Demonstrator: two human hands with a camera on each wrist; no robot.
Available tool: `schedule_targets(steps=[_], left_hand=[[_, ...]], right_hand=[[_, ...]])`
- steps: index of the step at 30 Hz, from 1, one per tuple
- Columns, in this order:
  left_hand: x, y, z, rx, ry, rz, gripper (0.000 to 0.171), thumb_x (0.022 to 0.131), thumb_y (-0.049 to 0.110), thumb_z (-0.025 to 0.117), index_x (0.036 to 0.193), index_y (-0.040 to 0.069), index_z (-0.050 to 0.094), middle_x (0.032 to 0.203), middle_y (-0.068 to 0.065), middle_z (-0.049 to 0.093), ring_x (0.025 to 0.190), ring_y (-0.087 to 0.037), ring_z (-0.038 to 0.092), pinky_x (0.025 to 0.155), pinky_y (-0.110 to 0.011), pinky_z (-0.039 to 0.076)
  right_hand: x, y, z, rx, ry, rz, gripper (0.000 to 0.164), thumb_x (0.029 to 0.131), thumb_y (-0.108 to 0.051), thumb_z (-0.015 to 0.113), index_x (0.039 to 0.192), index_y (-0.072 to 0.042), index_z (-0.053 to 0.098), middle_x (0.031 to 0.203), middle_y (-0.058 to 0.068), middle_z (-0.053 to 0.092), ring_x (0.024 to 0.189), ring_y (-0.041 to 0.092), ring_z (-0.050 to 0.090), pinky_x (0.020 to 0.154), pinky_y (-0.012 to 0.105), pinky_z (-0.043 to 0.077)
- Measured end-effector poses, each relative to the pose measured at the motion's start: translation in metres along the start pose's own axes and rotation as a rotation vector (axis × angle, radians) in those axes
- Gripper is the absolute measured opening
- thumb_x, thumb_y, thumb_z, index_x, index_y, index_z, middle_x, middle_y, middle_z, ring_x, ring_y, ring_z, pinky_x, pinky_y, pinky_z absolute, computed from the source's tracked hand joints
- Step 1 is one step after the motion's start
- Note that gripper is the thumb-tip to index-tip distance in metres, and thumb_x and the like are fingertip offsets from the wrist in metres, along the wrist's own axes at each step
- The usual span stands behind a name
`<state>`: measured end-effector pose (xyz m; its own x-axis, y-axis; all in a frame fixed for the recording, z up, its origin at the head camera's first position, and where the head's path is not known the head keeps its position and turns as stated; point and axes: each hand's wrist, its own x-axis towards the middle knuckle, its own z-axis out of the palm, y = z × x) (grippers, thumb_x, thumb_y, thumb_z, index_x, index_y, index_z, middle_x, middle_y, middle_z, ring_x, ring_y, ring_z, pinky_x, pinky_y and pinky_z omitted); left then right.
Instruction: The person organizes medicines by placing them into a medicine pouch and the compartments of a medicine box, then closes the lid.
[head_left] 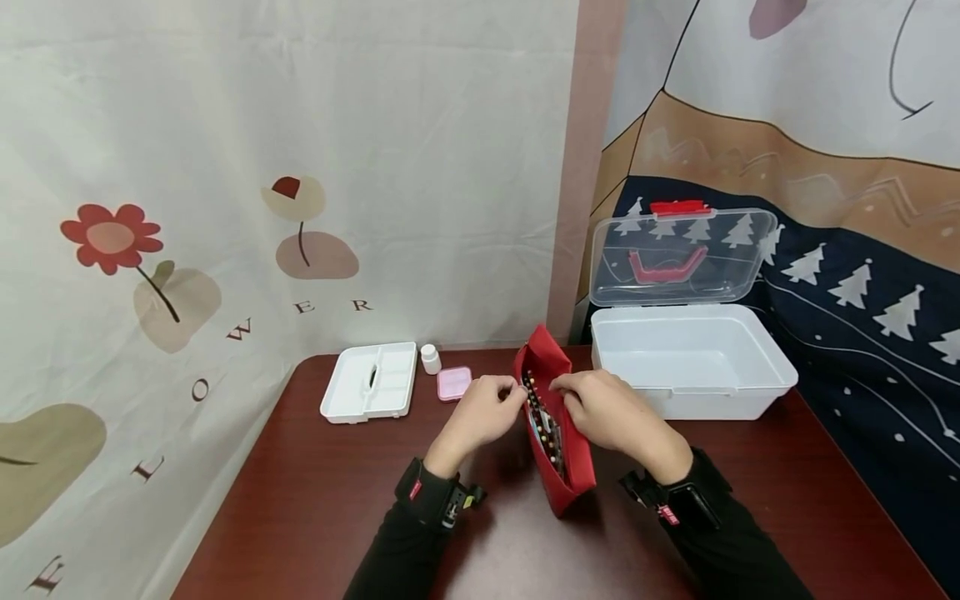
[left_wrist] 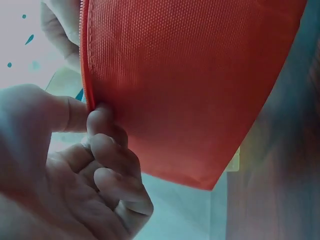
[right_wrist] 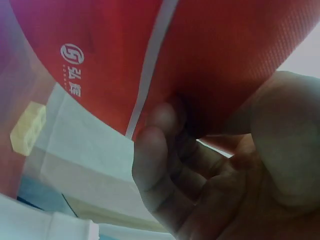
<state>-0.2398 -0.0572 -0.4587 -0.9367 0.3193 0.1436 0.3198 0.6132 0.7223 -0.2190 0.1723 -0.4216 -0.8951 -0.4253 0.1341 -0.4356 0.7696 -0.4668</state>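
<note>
Only the right wrist cam catches the white logo (right_wrist: 72, 70) on the red zippered pouch (head_left: 576, 460); the head view's the one showing dark items (head_left: 546, 433) packed inside. Pouch is just right of center, between both hands: left hand (head_left: 483, 408) pinching the zipper (left_wrist: 85, 55) edge, right hand's (head_left: 613, 410) fingers gripping the opposite rim. White storage box (head_left: 720, 405) crowds the right; desk (head_left: 300, 517) opens out lower left.
</note>
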Motion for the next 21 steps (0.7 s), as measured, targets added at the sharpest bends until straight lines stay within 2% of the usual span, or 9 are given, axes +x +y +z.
schedule_targets(steps=[5, 9, 12, 17, 18, 21], left_hand=[[0.001, -0.010, 0.003, 0.040, -0.017, -0.033, 0.040, 0.106, 0.025, 0.059, 0.067, 0.021, 0.051, 0.060, 0.010, 0.040, 0.057, -0.008, 0.039, 0.059, -0.025, 0.033], [0.003, -0.016, 0.007, 0.050, -0.036, -0.025, 0.040, 0.107, 0.027, 0.059, 0.069, 0.021, 0.052, 0.061, 0.010, 0.042, 0.059, -0.008, 0.041, 0.060, -0.025, 0.034], [0.004, -0.016, 0.007, 0.046, -0.041, -0.017, 0.040, 0.107, 0.028, 0.058, 0.069, 0.021, 0.053, 0.062, 0.010, 0.043, 0.059, -0.008, 0.042, 0.060, -0.025, 0.035], [0.005, -0.016, 0.003, 0.061, -0.032, -0.013, 0.041, 0.107, 0.026, 0.059, 0.067, 0.021, 0.050, 0.061, 0.009, 0.041, 0.058, -0.009, 0.041, 0.060, -0.026, 0.034], [0.006, -0.016, 0.003, 0.069, -0.027, -0.012, 0.041, 0.107, 0.025, 0.059, 0.067, 0.020, 0.049, 0.062, 0.008, 0.042, 0.059, -0.010, 0.041, 0.060, -0.026, 0.034], [0.006, -0.017, 0.001, 0.092, -0.012, -0.009, 0.042, 0.105, 0.023, 0.059, 0.065, 0.020, 0.048, 0.073, 0.005, 0.053, 0.065, -0.011, 0.046, 0.064, -0.027, 0.037]], right_hand=[[0.006, -0.001, 0.010, -0.020, -0.003, -0.010, 0.027, 0.107, -0.008, 0.060, 0.126, -0.005, 0.079, 0.115, 0.010, 0.082, 0.089, 0.014, 0.069, 0.079, 0.035, 0.059], [0.009, 0.001, 0.015, 0.008, -0.007, -0.004, 0.030, 0.107, -0.010, 0.061, 0.132, -0.004, 0.076, 0.103, 0.008, 0.079, 0.078, 0.014, 0.063, 0.070, 0.032, 0.054], [0.009, 0.003, 0.016, 0.030, 0.017, 0.003, 0.040, 0.106, -0.012, 0.063, 0.145, -0.006, 0.069, 0.096, 0.008, 0.074, 0.073, 0.016, 0.058, 0.068, 0.034, 0.051], [0.012, 0.014, 0.016, 0.036, 0.095, 0.039, 0.058, 0.108, -0.022, 0.067, 0.162, -0.008, 0.050, 0.101, 0.007, 0.074, 0.082, 0.016, 0.063, 0.077, 0.040, 0.054], [0.013, 0.017, 0.016, 0.050, 0.104, 0.060, 0.061, 0.109, -0.025, 0.067, 0.164, -0.008, 0.047, 0.097, 0.007, 0.071, 0.080, 0.017, 0.062, 0.076, 0.041, 0.053], [0.019, 0.026, 0.017, 0.094, 0.129, 0.113, 0.067, 0.111, -0.033, 0.066, 0.167, -0.005, 0.041, 0.099, 0.010, 0.071, 0.084, 0.021, 0.065, 0.078, 0.044, 0.055]])
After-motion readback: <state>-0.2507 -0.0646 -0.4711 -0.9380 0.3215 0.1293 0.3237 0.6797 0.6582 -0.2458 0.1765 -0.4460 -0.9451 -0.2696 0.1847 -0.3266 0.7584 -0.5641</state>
